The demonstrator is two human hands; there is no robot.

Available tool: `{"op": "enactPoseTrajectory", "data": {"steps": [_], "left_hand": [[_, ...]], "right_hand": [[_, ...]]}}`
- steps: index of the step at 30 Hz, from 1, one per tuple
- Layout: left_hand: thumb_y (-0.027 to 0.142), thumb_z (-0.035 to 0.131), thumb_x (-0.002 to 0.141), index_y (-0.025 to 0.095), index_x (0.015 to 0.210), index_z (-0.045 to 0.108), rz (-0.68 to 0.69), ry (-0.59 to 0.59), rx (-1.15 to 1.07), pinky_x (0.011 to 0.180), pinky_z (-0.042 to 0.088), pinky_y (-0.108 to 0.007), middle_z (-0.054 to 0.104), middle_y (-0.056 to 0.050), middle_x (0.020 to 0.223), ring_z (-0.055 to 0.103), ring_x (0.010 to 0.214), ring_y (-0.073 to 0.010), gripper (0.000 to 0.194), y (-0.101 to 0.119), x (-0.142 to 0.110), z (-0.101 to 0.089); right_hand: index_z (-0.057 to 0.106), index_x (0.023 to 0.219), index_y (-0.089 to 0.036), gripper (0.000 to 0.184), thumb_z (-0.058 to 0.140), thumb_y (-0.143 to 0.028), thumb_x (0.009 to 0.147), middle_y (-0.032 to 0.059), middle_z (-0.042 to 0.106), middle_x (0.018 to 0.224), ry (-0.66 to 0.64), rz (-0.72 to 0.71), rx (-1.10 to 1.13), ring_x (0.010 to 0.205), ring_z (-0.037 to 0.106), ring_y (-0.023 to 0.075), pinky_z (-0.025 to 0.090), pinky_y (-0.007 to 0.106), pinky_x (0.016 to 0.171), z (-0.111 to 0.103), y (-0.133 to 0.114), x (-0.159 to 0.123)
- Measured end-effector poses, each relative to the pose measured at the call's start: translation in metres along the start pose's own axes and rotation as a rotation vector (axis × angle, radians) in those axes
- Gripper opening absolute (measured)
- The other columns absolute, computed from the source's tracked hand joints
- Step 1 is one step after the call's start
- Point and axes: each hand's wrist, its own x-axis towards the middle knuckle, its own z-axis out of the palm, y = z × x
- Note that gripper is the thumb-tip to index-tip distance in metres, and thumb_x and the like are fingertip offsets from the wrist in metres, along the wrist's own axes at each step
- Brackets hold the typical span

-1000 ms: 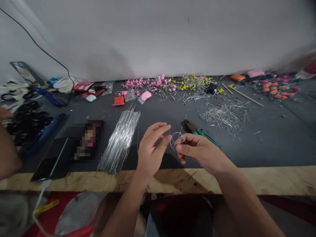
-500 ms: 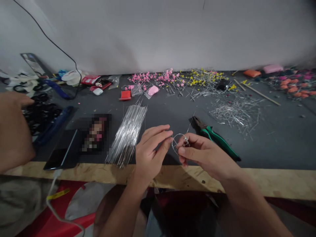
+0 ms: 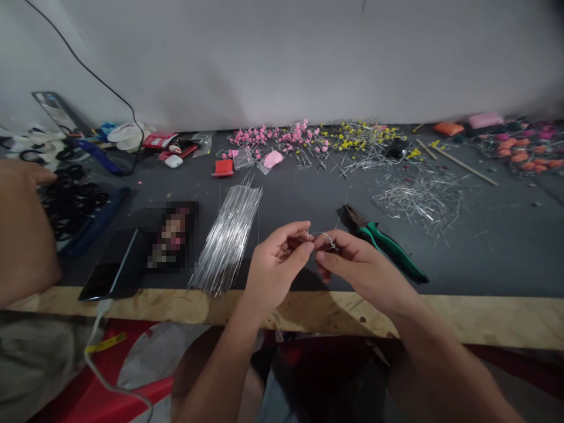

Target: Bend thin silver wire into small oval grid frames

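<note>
Between my two hands is a thin silver wire bent into a ring, with some twisted wire at its right side. My left hand pinches the ring's left side between thumb and fingers. The right side is gripped by my right hand, whose fingers hide part of the wire. Just right of my right hand lie green-handled pliers, jaws pointing away to the left. A bundle of straight silver wires lies left of my left hand.
Pink-tipped wires, yellow-tipped wires and a pile of short wires lie toward the wall. A phone on a white cable sits at left, near another person's arm. A wooden stick lies at right.
My left hand has moved right and closed its fingers onto the wire ring. The ring has tilted flatter in my right hand.
</note>
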Motion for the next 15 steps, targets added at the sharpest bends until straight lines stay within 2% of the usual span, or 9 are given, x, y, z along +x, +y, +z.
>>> {"op": "enactPoseTrajectory", "data": {"steps": [3, 5, 10, 15], "left_hand": [[0.020, 0.068, 0.081, 0.025, 0.105, 0.068, -0.021, 0.012, -0.004, 0.056, 0.052, -0.013, 0.068, 0.001, 0.088, 0.063, 0.070, -0.0066, 0.025, 0.002, 0.001, 0.001], [0.020, 0.069, 0.080, 0.023, 0.103, 0.069, -0.030, 0.029, -0.028, 0.050, 0.051, -0.014, 0.066, 0.000, 0.085, 0.061, 0.063, -0.0063, 0.024, 0.004, 0.003, 0.002], [0.021, 0.072, 0.078, 0.020, 0.100, 0.069, -0.077, 0.087, -0.139, 0.051, 0.053, -0.017, 0.063, 0.001, 0.082, 0.060, 0.060, -0.0064, 0.023, 0.007, 0.008, 0.002], [0.021, 0.074, 0.075, 0.019, 0.100, 0.069, -0.113, 0.139, -0.199, 0.052, 0.054, -0.017, 0.062, 0.001, 0.081, 0.060, 0.061, -0.0067, 0.025, 0.009, 0.012, 0.004]], "right_hand": [[0.063, 0.090, -0.023, 0.007, 0.060, -0.027, 0.085, -0.0018, 0.060, 0.080, -0.012, 0.001, -0.045, 0.067, 0.054, 0.0109, 0.048, 0.026, 0.064, -0.002, 0.000, 0.000], [0.065, 0.094, -0.023, 0.013, 0.059, -0.030, 0.087, -0.0004, 0.062, 0.081, -0.009, 0.016, -0.046, 0.070, 0.056, 0.0120, 0.048, 0.027, 0.064, -0.004, 0.000, 0.001], [0.067, 0.101, -0.024, 0.023, 0.061, -0.040, 0.086, 0.0036, 0.068, 0.088, 0.086, 0.066, 0.079, 0.078, 0.062, 0.0162, 0.050, 0.029, 0.064, -0.009, -0.001, 0.001], [0.070, 0.091, -0.024, 0.014, 0.063, -0.034, 0.084, 0.0020, 0.067, 0.084, 0.114, 0.072, 0.038, 0.074, 0.061, 0.0145, 0.049, 0.027, 0.061, -0.011, -0.004, 0.001]]}}
